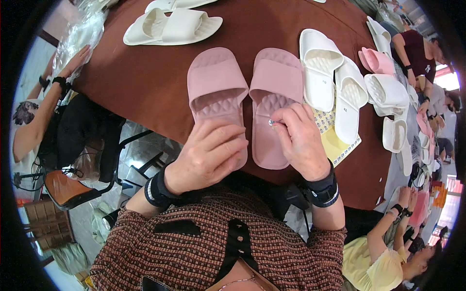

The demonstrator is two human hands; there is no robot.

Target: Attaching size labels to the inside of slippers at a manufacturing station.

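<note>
Two pink slide slippers lie side by side on the brown cloth, toes pointing away from me. Over the heel of the left slipper [217, 80] is my left hand [208, 154], its fingers curled; the thumb and whatever they may hold are hidden. My right hand [302, 140] pinches a small round white sticker [271, 122] with dark print between thumb and forefinger. That sticker is over the insole of the right slipper [275, 77]; whether it touches cannot be told. A yellow sticker sheet [340, 148] lies partly under my right hand and the white slippers.
White slippers [319, 68] lie just right of the pink pair, another white slipper [170, 26] at the far left. More white and pink slippers [387, 92] line the right side. People work along the right; at left, a person's arms handle clear plastic [82, 34] near a chair [73, 186].
</note>
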